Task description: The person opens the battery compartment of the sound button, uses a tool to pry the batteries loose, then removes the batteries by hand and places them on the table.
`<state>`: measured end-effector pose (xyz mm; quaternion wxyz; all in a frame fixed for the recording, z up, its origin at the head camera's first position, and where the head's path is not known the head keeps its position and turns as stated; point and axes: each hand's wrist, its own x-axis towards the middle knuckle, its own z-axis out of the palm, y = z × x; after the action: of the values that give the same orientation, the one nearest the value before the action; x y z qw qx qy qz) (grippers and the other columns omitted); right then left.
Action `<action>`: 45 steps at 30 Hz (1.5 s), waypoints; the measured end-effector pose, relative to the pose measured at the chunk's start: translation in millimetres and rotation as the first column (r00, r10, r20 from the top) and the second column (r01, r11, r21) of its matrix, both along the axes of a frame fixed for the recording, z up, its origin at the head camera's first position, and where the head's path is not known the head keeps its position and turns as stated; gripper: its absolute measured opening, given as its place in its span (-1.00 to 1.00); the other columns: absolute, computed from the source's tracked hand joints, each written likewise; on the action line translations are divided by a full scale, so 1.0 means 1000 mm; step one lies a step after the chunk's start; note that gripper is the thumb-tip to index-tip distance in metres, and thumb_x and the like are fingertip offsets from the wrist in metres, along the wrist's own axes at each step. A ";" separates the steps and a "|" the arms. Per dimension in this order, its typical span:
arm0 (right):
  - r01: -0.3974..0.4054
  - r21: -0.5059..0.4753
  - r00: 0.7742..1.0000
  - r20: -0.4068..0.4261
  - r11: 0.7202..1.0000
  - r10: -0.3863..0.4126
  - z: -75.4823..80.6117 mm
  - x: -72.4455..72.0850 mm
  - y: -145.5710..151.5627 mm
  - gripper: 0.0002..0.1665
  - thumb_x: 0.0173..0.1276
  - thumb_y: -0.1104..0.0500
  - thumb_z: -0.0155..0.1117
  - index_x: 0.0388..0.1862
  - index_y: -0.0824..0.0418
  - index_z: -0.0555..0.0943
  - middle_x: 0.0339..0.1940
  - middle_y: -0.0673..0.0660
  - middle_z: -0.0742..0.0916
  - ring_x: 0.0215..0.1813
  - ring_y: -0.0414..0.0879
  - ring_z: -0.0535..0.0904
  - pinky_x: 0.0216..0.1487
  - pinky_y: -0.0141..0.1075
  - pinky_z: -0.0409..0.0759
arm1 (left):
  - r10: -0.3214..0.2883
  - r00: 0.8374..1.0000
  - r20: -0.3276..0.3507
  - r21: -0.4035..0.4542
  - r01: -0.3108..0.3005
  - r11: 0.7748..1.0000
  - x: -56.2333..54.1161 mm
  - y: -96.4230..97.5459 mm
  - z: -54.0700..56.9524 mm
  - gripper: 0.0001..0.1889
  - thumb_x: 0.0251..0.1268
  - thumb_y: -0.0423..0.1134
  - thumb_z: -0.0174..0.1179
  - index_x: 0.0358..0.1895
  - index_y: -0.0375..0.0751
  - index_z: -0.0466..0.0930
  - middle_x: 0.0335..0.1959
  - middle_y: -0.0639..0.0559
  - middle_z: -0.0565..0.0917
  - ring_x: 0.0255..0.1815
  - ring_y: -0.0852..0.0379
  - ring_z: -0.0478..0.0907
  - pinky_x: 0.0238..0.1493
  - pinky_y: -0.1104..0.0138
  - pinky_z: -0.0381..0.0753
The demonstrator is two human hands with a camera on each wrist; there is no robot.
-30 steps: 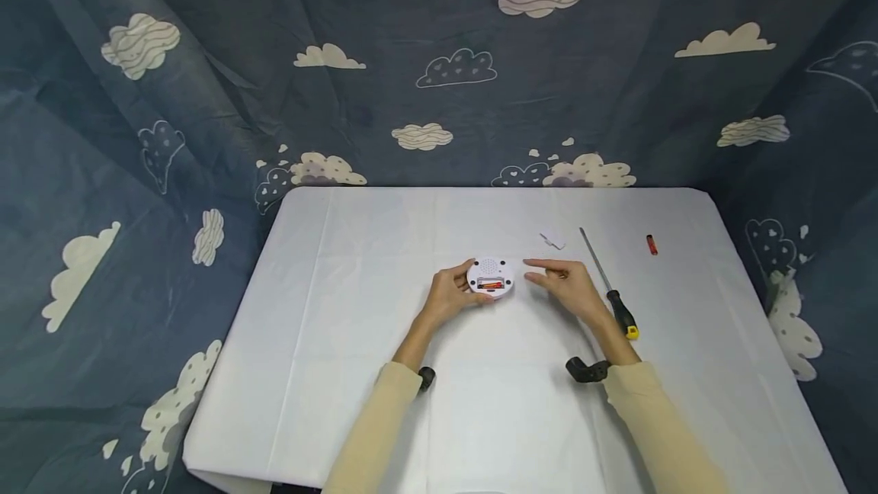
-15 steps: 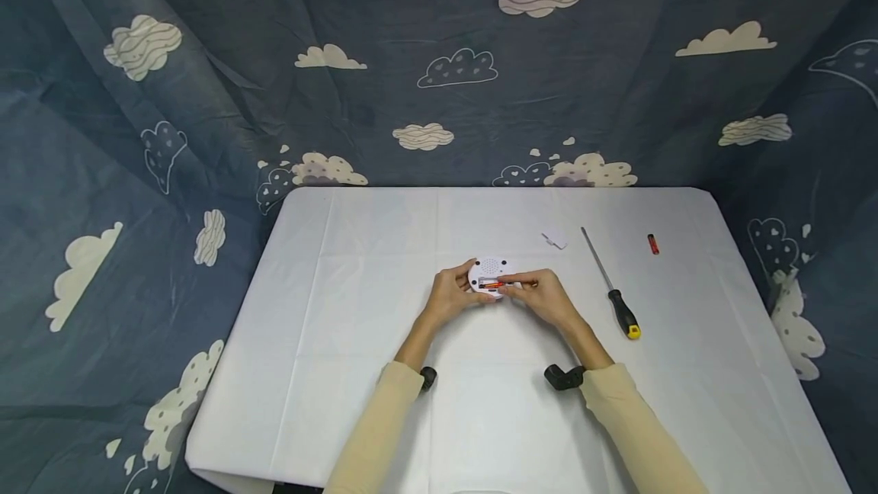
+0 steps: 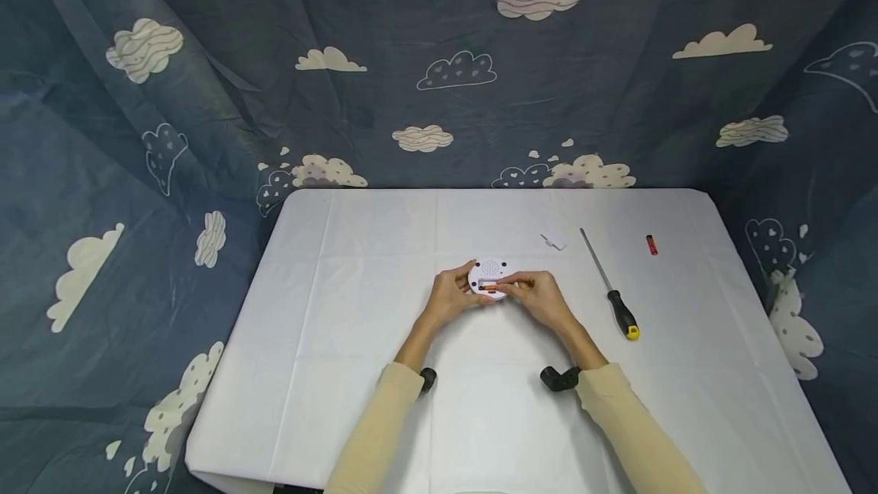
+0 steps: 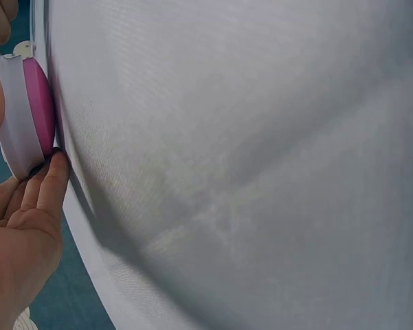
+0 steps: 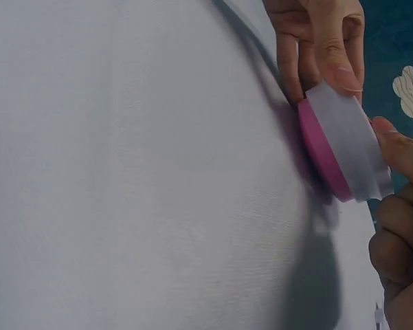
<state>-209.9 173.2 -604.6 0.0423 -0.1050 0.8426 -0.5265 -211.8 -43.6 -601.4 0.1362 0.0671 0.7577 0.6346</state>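
A round white device [image 3: 490, 268] with a pink underside [image 4: 41, 100] is held in my left hand [image 3: 448, 292], fingers and thumb around its left edge. Its perforated back, with dark feet, faces up. An orange-red battery [image 3: 488, 287] shows in the uncovered compartment. Thumb and index finger of my right hand [image 3: 538, 297] come together at the battery's right end, which they hide. In the right wrist view, the other right-hand fingers [image 5: 398, 240] are curled beside the device's white side [image 5: 350, 141].
A screwdriver [image 3: 620, 311] with a black and yellow handle lies right of my right hand. Beyond it is a loose red battery [image 3: 652, 245]. A small white flat piece [image 3: 555, 240] lies behind the hands. White cloth covers the table [image 3: 363, 311].
My right hand has moved left from beside the device onto its battery compartment, where its fingertips now cover the battery's right end. The left hand keeps its hold.
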 end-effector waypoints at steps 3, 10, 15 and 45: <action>0.014 -0.032 1.000 -0.014 0.999 -0.014 -0.003 0.002 -0.001 -0.79 0.38 0.14 0.48 -0.14 0.26 0.83 -0.68 -0.06 0.41 -0.64 -0.35 0.18 -0.63 -0.52 0.12 | 0.005 1.000 -0.001 0.000 -0.005 1.000 0.000 0.001 0.000 -0.02 0.01 -0.37 0.59 0.53 -0.45 0.25 0.50 -0.37 0.39 0.46 -0.15 0.49 0.31 0.43 0.64; 0.008 -0.025 0.999 -0.044 1.000 -0.009 -0.003 0.003 -0.004 -0.77 0.42 0.13 0.43 -0.13 0.28 0.81 -0.67 0.01 0.50 -0.64 -0.35 0.18 -0.63 -0.50 0.13 | 0.009 1.000 -0.014 -0.019 -0.009 1.000 0.000 0.000 0.000 -0.02 0.01 -0.35 0.60 0.53 -0.45 0.25 0.49 -0.38 0.40 0.46 -0.15 0.50 0.30 0.43 0.64; 0.009 0.006 0.997 -0.083 1.000 -0.009 0.001 0.003 -0.009 -0.77 0.43 0.14 0.42 -0.14 0.30 0.79 -0.65 -0.03 0.53 -0.62 -0.32 0.21 -0.61 -0.47 0.16 | 0.001 1.000 -0.026 -0.015 -0.001 1.000 0.001 0.000 -0.001 -0.02 0.02 -0.35 0.59 0.52 -0.47 0.24 0.48 -0.39 0.41 0.44 -0.16 0.52 0.28 0.44 0.66; 0.337 0.015 0.935 -0.127 0.941 -0.332 0.017 -0.010 0.065 -0.71 0.41 0.06 0.46 -0.10 0.27 0.81 -0.68 -0.06 0.31 -0.63 -0.29 0.11 -0.71 -0.37 0.04 | 0.021 1.000 0.010 -0.018 -0.020 1.000 0.001 0.001 -0.001 -0.01 -0.01 -0.36 0.61 0.53 -0.42 0.27 0.49 -0.33 0.42 0.47 -0.14 0.49 0.33 0.41 0.63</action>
<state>-219.4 238.6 -587.4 -0.0979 0.0085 0.8587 -0.5029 -210.9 -43.1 -602.2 0.1342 0.0548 0.7634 0.6294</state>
